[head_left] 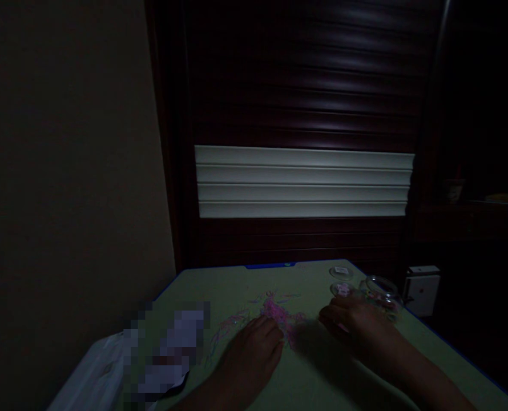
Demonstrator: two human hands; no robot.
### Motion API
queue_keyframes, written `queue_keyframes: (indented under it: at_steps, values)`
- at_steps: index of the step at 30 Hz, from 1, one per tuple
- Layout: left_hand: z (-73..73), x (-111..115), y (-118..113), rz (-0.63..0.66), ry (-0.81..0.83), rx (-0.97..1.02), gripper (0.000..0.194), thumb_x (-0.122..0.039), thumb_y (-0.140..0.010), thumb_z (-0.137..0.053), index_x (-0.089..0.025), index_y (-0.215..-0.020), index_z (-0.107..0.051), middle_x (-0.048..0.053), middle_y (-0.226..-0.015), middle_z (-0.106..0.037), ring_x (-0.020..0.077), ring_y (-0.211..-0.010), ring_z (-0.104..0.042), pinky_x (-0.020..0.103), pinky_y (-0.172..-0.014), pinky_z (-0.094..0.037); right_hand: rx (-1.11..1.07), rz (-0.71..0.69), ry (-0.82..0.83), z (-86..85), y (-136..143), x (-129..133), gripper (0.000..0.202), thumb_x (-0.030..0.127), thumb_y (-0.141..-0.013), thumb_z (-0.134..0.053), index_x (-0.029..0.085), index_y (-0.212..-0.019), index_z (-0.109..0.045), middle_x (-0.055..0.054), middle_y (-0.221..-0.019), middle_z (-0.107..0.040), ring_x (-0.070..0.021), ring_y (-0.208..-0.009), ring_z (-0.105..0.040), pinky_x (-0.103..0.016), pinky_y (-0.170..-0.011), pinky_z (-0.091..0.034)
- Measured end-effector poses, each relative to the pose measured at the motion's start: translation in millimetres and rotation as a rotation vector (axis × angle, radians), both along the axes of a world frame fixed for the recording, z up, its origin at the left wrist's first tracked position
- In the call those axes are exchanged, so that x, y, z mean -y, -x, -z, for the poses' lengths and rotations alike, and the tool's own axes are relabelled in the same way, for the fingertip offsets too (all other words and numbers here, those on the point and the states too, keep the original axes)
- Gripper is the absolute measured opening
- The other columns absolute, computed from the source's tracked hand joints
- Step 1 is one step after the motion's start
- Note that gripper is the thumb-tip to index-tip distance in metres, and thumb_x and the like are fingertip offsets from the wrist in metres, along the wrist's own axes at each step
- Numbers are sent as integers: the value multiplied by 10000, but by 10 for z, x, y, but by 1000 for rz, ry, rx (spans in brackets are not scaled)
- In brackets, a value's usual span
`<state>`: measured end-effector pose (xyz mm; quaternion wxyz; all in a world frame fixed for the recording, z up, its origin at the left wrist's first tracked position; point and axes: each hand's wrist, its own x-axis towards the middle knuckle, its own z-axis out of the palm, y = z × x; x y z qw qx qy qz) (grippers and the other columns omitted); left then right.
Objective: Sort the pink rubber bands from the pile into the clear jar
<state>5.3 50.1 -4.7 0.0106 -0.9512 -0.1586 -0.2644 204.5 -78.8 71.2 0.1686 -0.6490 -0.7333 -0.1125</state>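
On the pale green table [220, 281], my left hand [256, 354] lies with curled fingers at the lower edge of a pink pile of small thin pieces [275, 311]. Looser, multicoloured strands spread to the left of the pile. My right hand [350, 319] is at the right, its fingers bent together, with a bit of pink at the fingertips that is too small to name. Just behind it sits a small clear dish [342, 289] with pink pieces. A round clear jar [381, 288] holding colourful pieces stands to its right, partly hidden by my right hand.
A round clear lid with a label [341, 272] lies at the table's back right. A blurred purple-grey object [181, 337] is at the left, near a white item [93, 371]. A white box [423, 292] stands beyond the right edge. Dark slatted panels rise behind.
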Motion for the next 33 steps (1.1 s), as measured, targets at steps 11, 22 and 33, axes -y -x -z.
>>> queue_keyframes:
  at_steps: [11, 22, 33]
  values:
    - [34, -33, 21, -121, 14, -11, 180, -73, -879, -440, -188, -881, -579, 26, -916, -561, 196, -898, -502, 358, -833, -429, -34, -138, 89, 132, 71, -76, 192, 164, -858, -451, 191, -738, -598, -16, -739, -632, -119, -653, -549, -227, -603, -329]
    - [-31, -79, 12, -106, 45, -5, 208, -99, -914, -412, -184, -891, -601, 31, -904, -561, 184, -879, -502, 314, -792, -447, -12, -107, 96, 78, 87, -49, 193, 117, -816, -448, 182, -699, -588, -22, -706, -622, -119, -614, -532, -231, -568, -312]
    - [5, -112, -11, -97, 12, -68, 205, -65, -903, -430, -180, -967, -587, 34, -981, -570, 191, -936, -493, 316, -814, -429, -10, -143, 91, 138, 107, -44, 224, 163, -861, -430, 187, -710, -594, -27, -702, -620, -119, -600, -530, -233, -561, -314]
